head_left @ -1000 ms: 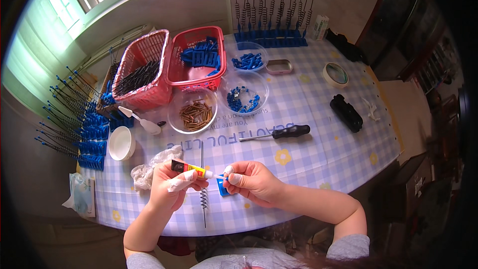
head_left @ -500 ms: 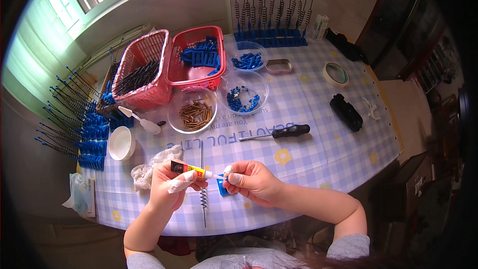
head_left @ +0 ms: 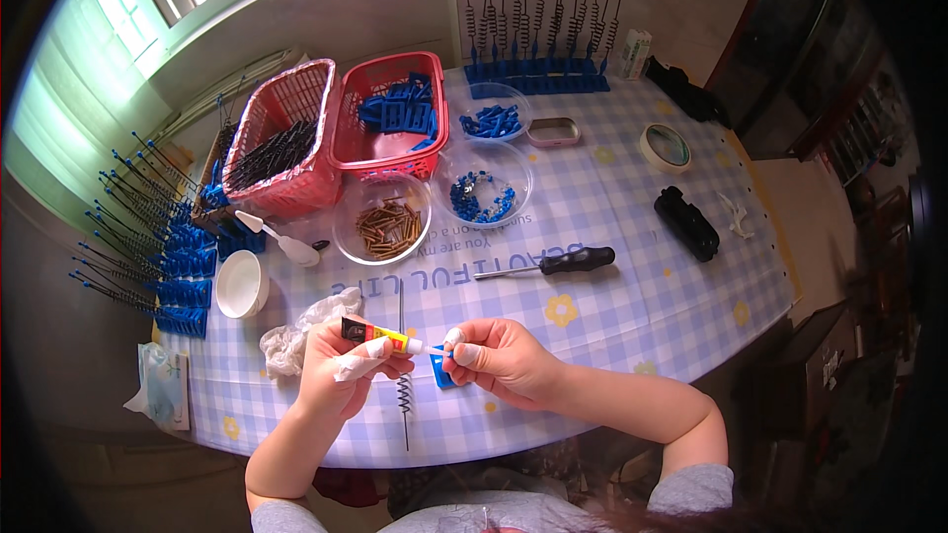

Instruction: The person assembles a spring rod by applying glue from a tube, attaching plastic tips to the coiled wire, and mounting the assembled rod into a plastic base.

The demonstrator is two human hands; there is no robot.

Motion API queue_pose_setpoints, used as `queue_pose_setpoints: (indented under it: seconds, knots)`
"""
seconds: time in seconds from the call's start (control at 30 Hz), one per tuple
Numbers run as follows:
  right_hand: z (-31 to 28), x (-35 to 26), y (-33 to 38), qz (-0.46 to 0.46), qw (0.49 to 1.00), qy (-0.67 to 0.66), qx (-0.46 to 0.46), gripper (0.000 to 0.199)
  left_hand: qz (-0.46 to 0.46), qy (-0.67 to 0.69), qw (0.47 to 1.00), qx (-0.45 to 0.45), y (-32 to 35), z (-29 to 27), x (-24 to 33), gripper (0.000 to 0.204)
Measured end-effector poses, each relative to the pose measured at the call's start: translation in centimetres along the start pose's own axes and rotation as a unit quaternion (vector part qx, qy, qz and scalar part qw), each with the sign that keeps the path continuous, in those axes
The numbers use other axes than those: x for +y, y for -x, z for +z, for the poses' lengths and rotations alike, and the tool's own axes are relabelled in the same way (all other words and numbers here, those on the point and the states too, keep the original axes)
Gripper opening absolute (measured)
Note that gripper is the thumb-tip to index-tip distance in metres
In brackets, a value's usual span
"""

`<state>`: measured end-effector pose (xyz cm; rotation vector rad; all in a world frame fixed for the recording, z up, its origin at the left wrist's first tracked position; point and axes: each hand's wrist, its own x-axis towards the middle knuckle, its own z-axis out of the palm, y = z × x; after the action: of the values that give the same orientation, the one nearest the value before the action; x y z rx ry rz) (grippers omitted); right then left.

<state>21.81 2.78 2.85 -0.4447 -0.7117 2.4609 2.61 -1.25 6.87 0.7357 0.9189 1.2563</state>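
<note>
My left hand is closed around a small glue tube, black and yellow with a white nozzle pointing right. White wrapping covers some fingertips on both hands. My right hand pinches a small blue piece, with the nozzle tip right at it. Behind and below those fingers, a blue plastic base lies partly hidden on the table. Between my hands a dark rod with a coiled spring section lies on the cloth, its middle covered by the left fingers.
Beyond my hands stand bowls of brass-coloured pins, blue bits and blue parts. Behind are two red baskets. A screwdriver lies right of centre. Spring rods in blue racks stand at the back and left. Crumpled tissue lies beside my left hand.
The glue tube has tilted very slightly in my left hand. Both hands otherwise stay in place, the nozzle still at the blue piece.
</note>
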Motion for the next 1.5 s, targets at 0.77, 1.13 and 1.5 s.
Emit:
queue_pose_setpoints:
  seconds: [0.77,1.13,1.5]
  knots:
    - [0.22,-0.1,0.04,-0.004,1.0,-0.026,-0.002,0.015,0.027,-0.038,0.999,-0.005,0.27,0.0,0.12,0.009]
    - [0.23,-0.09,0.04,0.002,1.0,-0.023,0.004,0.015,0.027,-0.039,0.999,0.002,0.3,-0.07,0.09,0.007]
    - [0.21,-0.11,0.04,0.002,1.0,-0.024,0.001,0.015,0.019,-0.016,1.0,-0.008,0.2,0.16,0.19,0.008]
